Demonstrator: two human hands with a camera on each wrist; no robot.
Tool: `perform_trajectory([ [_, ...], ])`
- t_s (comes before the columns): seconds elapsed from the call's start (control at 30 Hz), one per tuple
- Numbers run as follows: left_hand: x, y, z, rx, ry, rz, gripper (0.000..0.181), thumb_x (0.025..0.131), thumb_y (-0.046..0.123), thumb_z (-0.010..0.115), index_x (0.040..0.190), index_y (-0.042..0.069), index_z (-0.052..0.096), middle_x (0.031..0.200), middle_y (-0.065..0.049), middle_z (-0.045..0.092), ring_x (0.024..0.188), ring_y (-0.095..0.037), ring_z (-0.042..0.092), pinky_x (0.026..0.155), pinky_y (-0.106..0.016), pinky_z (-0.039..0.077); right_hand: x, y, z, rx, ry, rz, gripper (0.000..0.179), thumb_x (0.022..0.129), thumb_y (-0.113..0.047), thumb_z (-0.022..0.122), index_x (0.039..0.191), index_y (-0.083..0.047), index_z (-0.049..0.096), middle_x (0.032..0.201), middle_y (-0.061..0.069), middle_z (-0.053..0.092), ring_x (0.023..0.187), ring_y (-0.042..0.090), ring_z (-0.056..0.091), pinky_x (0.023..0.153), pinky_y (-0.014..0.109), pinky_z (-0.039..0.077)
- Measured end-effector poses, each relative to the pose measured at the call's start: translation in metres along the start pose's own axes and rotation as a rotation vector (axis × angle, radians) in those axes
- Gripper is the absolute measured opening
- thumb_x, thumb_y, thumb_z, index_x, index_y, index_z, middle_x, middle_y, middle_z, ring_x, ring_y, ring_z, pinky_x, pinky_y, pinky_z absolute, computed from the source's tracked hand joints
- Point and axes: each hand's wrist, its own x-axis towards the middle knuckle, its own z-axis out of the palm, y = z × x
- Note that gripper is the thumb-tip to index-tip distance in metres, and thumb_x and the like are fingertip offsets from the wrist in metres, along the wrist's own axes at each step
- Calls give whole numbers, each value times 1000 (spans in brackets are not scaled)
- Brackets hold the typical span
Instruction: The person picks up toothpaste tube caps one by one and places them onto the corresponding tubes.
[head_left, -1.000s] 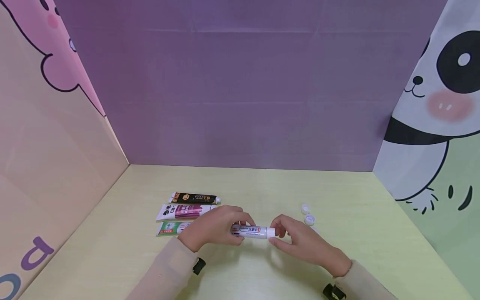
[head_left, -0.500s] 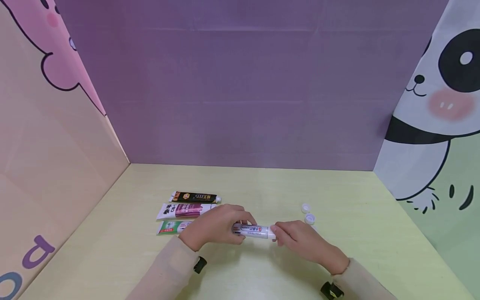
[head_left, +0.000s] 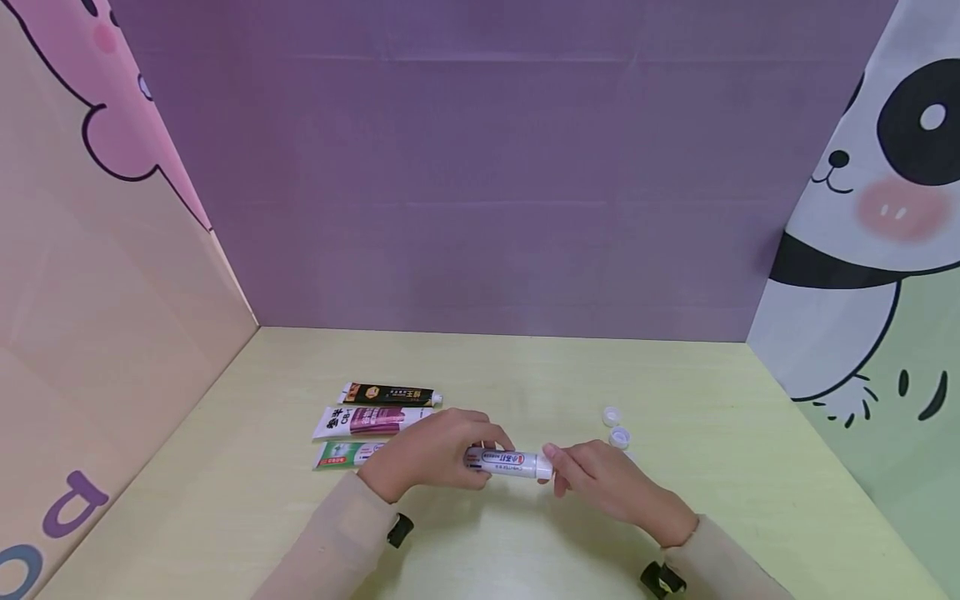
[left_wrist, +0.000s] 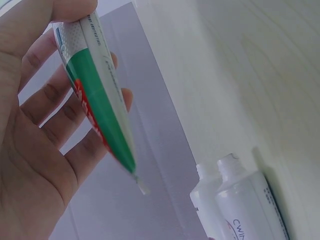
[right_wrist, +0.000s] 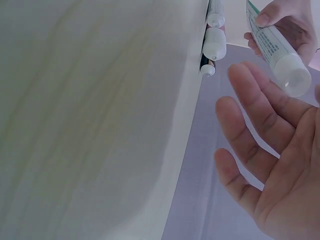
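My left hand [head_left: 435, 450] grips a white toothpaste tube [head_left: 504, 462] crosswise above the table, its white cap [right_wrist: 294, 80] pointing right. Up close, the tube's tail shows green and red bands [left_wrist: 97, 100] beneath my thumb. At the cap end is my right hand [head_left: 611, 487], thumb tip right by the cap's edge. In the right wrist view its fingers [right_wrist: 245, 132] are loosely spread beside the cap, and the cap's end face is uncovered.
Three more toothpaste tubes lie in a row at left: black [head_left: 390, 395], white and purple [head_left: 371, 422], and green [head_left: 347, 455], partly behind my left hand. White caps [head_left: 619, 437] sit beyond my right hand. A purple wall [head_left: 487, 192] backs the table [head_left: 675, 383].
My right hand has turned at the cap, its thumb going from below it to above. Over the last half second the thumb has eased off the cap slightly. The left hand stays put.
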Motion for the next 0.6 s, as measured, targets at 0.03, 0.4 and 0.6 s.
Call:
perform_trajectory([
  [0.03,0,0,0,-1,0,-1,31,78,10,78,109,17,74,93,10,65,73,-4,55,66,-17,48,0,0,0,-9,5,-6,49,109,-39,38,80,-20,72,74,-14,62,58,5,44,54,25,40],
  [0.4,-2,-1,0,-20,-4,-15,32,79,9,77,109,18,74,91,12,63,71,-5,55,64,-18,48,-6,0,-2,16,66,-88,34,98,-46,62,122,-23,55,101,-15,63,81,5,60,58,26,47],
  [0.6,-1,-2,0,-24,-15,-27,32,79,10,78,109,18,74,92,12,64,72,-4,54,65,-18,48,-5,2,2,5,151,-200,40,86,-27,81,114,-19,54,104,-14,59,88,7,60,65,26,51],
])
